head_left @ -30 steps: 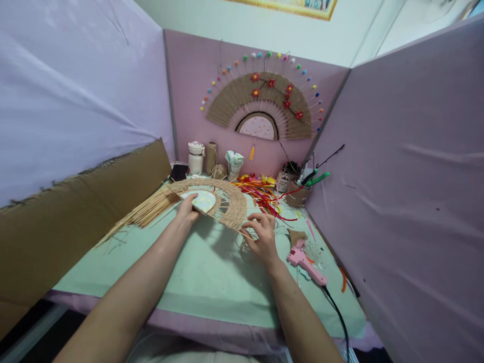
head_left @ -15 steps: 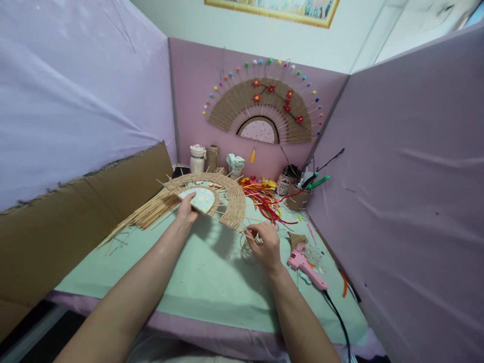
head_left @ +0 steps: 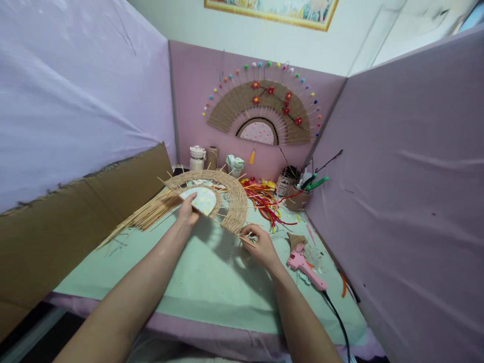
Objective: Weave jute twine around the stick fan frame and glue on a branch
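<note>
— Over the counter (head_left: 204,275), tilted up: the fan (head_left: 235,204). How is this bit done well?

— Brace it firmly, I'd say, and work close to the woven edge. The left hand (head_left: 188,213) grips the fan's patterned core, arm stretched forward. The right hand (head_left: 260,245) pinches the end spoke (head_left: 247,240), wrist bent inward.

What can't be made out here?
Head view only:
What the right hand pinches at the fan edge: too thin, covered by its fingers.
Left hand grip behind the fan: hidden by it.
Glue gun cord end: cut off by the bottom edge.
Tools in the cup: too small.
Framed picture: cut by the top edge.
</note>
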